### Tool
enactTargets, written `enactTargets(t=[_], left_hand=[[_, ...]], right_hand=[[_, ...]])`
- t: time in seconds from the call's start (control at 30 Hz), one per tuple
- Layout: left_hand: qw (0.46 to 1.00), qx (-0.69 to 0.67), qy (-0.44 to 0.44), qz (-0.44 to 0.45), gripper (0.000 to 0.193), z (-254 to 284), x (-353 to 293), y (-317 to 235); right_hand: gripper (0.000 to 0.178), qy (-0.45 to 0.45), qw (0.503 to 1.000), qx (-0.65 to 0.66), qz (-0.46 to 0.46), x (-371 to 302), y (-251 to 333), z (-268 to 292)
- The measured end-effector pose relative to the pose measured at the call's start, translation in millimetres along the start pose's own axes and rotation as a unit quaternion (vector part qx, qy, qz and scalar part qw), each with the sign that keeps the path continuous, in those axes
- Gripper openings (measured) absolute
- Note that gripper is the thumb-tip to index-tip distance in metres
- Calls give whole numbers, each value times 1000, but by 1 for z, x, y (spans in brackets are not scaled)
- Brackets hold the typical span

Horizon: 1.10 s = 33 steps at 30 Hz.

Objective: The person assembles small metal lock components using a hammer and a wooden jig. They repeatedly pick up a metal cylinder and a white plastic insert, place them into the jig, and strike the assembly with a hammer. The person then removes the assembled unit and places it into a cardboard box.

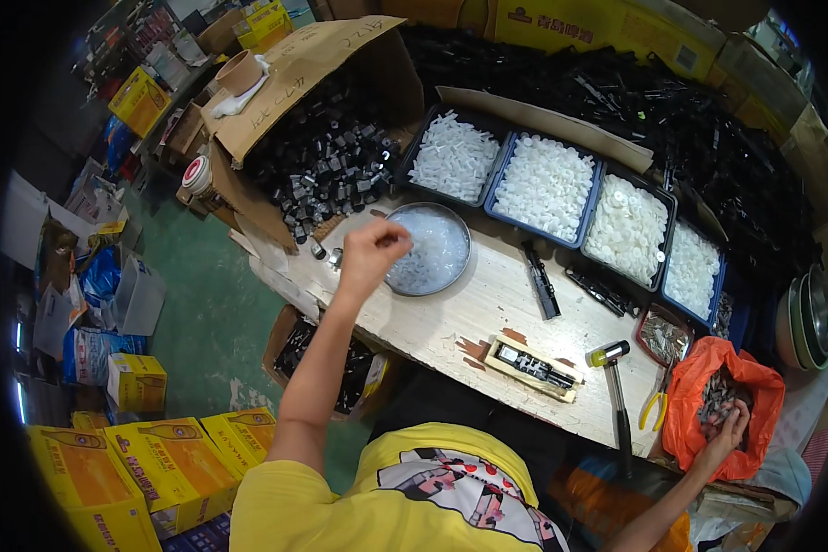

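My left hand (pixel 374 258) hangs over the left side of a round metal dish (pixel 463 269) with small clear and whitish pieces in it. Its thumb and fingers are pinched together; whatever lies between them is too small to make out. At the far right, my right hand (pixel 729 426) reaches into an orange plastic bag (pixel 685 396), fingers curled in among small grey parts (pixel 716 394). Between my hands, a pale wooden holder (pixel 504 361) near the table's front edge carries a black and silver mechanism (pixel 545 372).
Trays of white plastic parts (pixel 547 184) line the table's back. A hammer (pixel 616 396), yellow-handled pliers (pixel 653 410) and a dish of metal pieces (pixel 664 337) lie near the bag. Black assemblies (pixel 541 281) rest mid-table. A tipped carton (pixel 304 69) spills dark blocks (pixel 331 170) at left.
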<state>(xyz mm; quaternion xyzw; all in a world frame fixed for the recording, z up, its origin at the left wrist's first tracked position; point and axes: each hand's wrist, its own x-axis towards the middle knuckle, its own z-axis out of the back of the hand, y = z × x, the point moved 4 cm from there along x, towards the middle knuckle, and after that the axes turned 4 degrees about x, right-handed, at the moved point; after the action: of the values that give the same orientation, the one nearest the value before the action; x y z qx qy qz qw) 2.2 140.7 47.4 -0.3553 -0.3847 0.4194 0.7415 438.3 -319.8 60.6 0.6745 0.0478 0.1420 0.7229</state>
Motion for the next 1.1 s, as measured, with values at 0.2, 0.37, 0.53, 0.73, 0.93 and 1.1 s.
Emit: enactTargets(t=[0.2, 0.37, 0.53, 0.73, 0.93, 1.1], left_hand=[[972, 180, -54, -141, 10, -19, -11, -1], [957, 222, -45, -182, 12, -22, -14, -1], [988, -113, -27, 101, 12, -1, -25, -12], [917, -360, 125, 117, 11, -48, -56, -57], [899, -380, 202, 86, 11, -79, -74, -83], [919, -327, 218, 34, 12, -86, -81, -94]], right_hand=[[26, 83, 964, -233, 102, -12, 11, -50], [21, 129, 953, -222, 159, -39, 33, -88], [19, 197, 976, -82, -39, -67, 27, -113], [20, 397, 898, -134, 130, -127, 54, -222], [17, 438, 874, -79, 193, -144, 79, -261], [17, 450, 872, -64, 183, -146, 75, -263]])
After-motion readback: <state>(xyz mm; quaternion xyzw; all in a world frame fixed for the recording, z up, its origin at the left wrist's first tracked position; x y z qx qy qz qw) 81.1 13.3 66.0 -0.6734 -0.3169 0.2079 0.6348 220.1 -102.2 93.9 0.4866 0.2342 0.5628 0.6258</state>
